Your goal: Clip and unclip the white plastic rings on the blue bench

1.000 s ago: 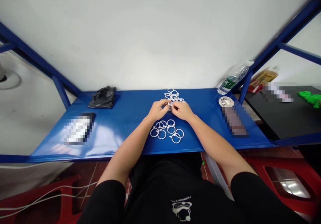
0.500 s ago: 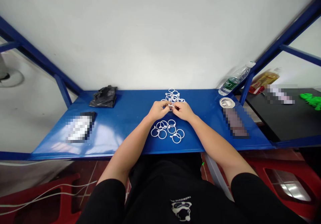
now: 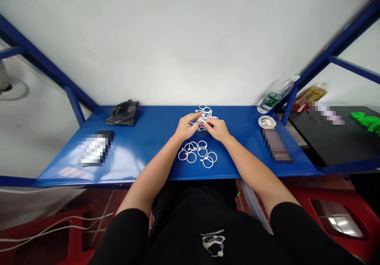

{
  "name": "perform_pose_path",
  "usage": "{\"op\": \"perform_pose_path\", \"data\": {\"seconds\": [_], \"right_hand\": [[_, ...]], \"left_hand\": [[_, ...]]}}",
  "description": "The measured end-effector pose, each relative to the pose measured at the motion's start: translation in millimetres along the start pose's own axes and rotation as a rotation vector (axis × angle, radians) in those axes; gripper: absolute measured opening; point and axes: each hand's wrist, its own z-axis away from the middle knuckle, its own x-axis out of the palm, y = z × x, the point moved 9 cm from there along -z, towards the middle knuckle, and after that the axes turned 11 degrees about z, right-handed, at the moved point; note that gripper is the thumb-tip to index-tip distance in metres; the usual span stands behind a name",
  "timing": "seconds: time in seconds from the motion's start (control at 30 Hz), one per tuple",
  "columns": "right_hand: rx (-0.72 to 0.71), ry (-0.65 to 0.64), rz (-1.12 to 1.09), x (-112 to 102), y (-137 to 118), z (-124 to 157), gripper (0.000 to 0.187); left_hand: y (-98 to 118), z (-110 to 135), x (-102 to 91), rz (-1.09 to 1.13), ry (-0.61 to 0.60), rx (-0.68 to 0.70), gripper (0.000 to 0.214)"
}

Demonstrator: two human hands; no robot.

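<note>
White plastic rings with small tabs lie in a tangled, linked heap (image 3: pixel 205 114) at the middle of the blue metal bench (image 3: pixel 142 146). My left hand (image 3: pixel 186 127) and my right hand (image 3: pixel 214 129) meet at the near side of this heap, and their fingers pinch linked rings (image 3: pixel 202 123). The fingers hide part of the rings. Closer to me, a loose group of several similar rings (image 3: pixel 196 153) lies flat on the bench, just below my hands and touching neither.
On the bench stand a crumpled black plastic bag (image 3: pixel 122 113), a blurred flat object (image 3: pixel 95 149), a white coil (image 3: pixel 266 121) and a blurred long object (image 3: pixel 276 145). A water bottle (image 3: pixel 275 92) stands at the far right corner. A black surface with green pieces (image 3: pixel 366 121) lies rightward.
My left hand's fingers have spread a little and reach further onto the heap. Both hands have shifted slightly away from me. The loose rings near me have not moved.
</note>
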Motion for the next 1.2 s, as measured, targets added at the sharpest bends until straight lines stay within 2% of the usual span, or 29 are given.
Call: {"op": "perform_pose_path", "data": {"seconds": [0.1,0.17,0.23,0.33,0.37,0.43,0.5,0.6,0.73,0.9,1.03,1.2], "right_hand": [[0.09,0.124,0.009,-13,15,-2,0.027],[0.15,0.18,0.033,-19,26,-2,0.025],[0.202,0.165,0.059,-18,37,-4,0.024],[0.236,0.055,0.093,-9,44,-6,0.052],[0.233,0.034,0.099,-7,44,-6,0.054],[0.223,0.035,0.096,-7,42,-5,0.05],[0.209,0.055,0.081,-8,39,-5,0.044],[0.187,0.064,0.061,-7,36,-4,0.039],[0.183,0.057,0.032,-4,37,-4,0.032],[0.141,0.024,-0.026,-4,33,-4,0.032],[0.045,-0.044,-0.095,0,22,-3,0.035],[-0.034,-0.147,-0.088,11,12,-2,0.031]], "left_hand": [[-4,1,1.0,0.028,-0.005,-0.041,0.051],[-6,1,6.5,-0.011,-0.068,-0.075,0.038],[-4,3,20.1,-0.056,-0.215,-0.069,0.024],[4,14,47.7,-0.123,-0.503,0.012,0.021],[5,18,54.5,-0.149,-0.571,0.035,0.024],[5,23,62.5,-0.2,-0.646,0.054,0.027],[4,25,64.9,-0.233,-0.662,0.052,0.025],[4,25,64.7,-0.244,-0.662,0.044,0.014],[2,22,57.8,-0.287,-0.614,0.001,0.015],[-4,9,33.6,-0.293,-0.387,-0.104,0.015],[-4,2,15.4,-0.248,-0.187,-0.092,0.014],[-7,2,9.3,-0.196,-0.101,-0.085,0.014]]}}
